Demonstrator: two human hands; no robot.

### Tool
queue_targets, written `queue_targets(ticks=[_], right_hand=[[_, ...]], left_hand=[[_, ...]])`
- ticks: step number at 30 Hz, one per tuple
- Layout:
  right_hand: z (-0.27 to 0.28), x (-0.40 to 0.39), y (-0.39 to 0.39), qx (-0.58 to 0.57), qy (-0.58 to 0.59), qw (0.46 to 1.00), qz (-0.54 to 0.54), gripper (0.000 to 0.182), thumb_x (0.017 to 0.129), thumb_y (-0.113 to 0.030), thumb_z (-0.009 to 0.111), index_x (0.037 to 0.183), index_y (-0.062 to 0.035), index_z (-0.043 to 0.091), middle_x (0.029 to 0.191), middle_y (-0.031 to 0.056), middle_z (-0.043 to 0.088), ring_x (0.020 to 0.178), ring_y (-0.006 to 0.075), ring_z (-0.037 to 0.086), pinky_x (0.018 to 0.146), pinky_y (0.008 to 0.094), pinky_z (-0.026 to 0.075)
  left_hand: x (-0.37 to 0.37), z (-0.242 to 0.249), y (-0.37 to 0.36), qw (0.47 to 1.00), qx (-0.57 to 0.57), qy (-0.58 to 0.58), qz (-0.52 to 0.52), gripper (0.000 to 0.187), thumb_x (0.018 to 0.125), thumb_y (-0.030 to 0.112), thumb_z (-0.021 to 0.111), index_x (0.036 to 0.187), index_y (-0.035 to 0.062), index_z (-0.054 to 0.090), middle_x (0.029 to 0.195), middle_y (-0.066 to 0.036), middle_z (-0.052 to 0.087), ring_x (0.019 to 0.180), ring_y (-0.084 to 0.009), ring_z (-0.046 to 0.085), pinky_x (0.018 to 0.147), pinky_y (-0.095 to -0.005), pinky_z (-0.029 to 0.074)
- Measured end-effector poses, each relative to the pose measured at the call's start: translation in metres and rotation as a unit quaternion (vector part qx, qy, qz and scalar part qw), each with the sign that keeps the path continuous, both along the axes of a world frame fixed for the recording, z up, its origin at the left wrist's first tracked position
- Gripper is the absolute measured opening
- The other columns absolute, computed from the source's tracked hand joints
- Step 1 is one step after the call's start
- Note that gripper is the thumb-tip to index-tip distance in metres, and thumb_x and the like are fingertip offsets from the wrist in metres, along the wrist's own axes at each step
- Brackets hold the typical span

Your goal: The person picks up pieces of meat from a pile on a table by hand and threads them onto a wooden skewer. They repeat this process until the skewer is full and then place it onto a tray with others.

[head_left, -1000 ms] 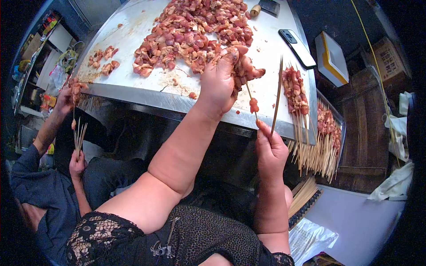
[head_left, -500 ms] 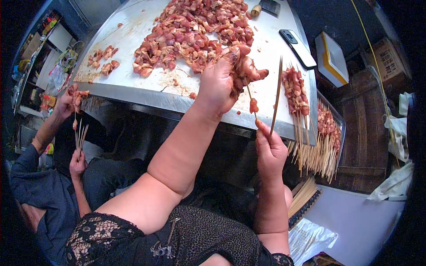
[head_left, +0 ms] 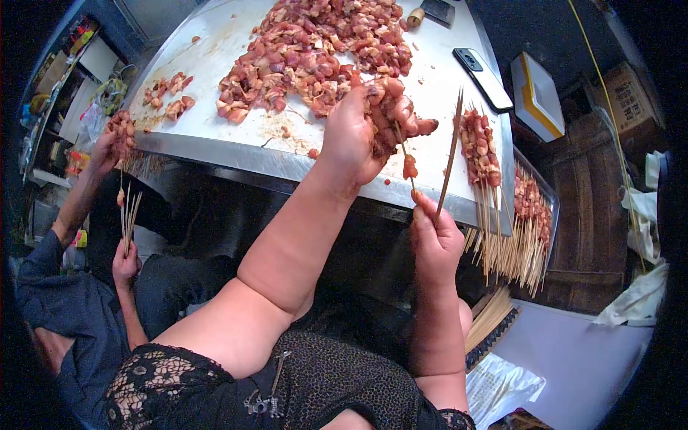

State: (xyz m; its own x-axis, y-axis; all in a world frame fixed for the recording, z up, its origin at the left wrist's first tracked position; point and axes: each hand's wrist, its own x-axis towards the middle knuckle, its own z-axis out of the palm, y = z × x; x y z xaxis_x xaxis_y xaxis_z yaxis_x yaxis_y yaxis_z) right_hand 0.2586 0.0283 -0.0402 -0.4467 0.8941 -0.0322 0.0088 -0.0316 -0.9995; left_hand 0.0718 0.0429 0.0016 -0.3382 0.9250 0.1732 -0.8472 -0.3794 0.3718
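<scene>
My left hand [head_left: 355, 136] is closed around a clump of raw meat pieces [head_left: 401, 107], above the near edge of the metal table. Lower and to the right, my right hand [head_left: 437, 233] grips a thin wooden skewer [head_left: 413, 180] between thumb and finger. One meat piece [head_left: 410, 167] is threaded on this skewer, and its upper end is at the clump in my left hand. More sticks [head_left: 451, 154], pressed close together, rise from the same right hand with no meat on them. A large heap of cut raw meat [head_left: 308, 57] lies beyond my left hand.
Finished meat skewers [head_left: 481, 154] lie on the table's right side, with more on a tray [head_left: 553, 215] beyond. A phone [head_left: 484, 79] and a white-yellow box [head_left: 536, 97] are farther right. At left, a co-worker's hands [head_left: 125, 265] hold sticks and meat. Bare skewers [head_left: 491, 319] lie below right.
The meat in my left hand has shifted slightly, and more of the skewer's upper end shows against it. My right hand has barely moved. The co-worker's upper hand has turned a little.
</scene>
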Motion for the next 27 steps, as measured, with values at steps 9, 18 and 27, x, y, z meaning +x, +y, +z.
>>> queue_targets(ticks=[9, 18, 27], right_hand=[[-0.005, -0.001, -0.002, 0.109, -0.046, 0.993, -0.030, 0.021, 0.088, -0.005, 0.055, 0.107, 0.0006, 0.063, 0.086, 0.0013, 0.064, 0.073, 0.0051, 0.055, 0.069, 0.0181, 0.044], [0.014, -0.002, -0.001, -0.229, 0.133, 0.963, 0.043, 0.026, 0.088, -0.010, 0.055, 0.111, -0.0005, 0.057, 0.059, -0.0070, 0.040, 0.045, 0.0017, 0.033, 0.039, 0.0163, 0.026], [0.018, 0.002, 0.000, -0.379, 0.269, 0.875, 0.139, 0.027, 0.088, -0.010, 0.053, 0.113, 0.0002, 0.056, 0.058, -0.0065, 0.038, 0.043, 0.0021, 0.031, 0.038, 0.0165, 0.025]], left_hand=[[0.000, -0.007, 0.002, 0.992, 0.071, -0.072, -0.071, 0.045, 0.095, 0.040, 0.021, 0.084, 0.0083, 0.050, 0.068, -0.005, 0.047, 0.065, -0.0203, 0.050, 0.087, -0.0510, 0.043], [0.002, -0.003, 0.000, 0.987, 0.095, -0.090, -0.094, 0.050, 0.094, 0.049, 0.022, 0.082, 0.0096, 0.050, 0.069, -0.005, 0.048, 0.067, -0.0210, 0.050, 0.088, -0.0510, 0.040], [0.004, -0.002, 0.002, 0.987, 0.096, -0.087, -0.093, 0.044, 0.094, 0.043, 0.028, 0.085, 0.0066, 0.051, 0.069, -0.005, 0.048, 0.066, -0.0201, 0.050, 0.088, -0.0522, 0.042]])
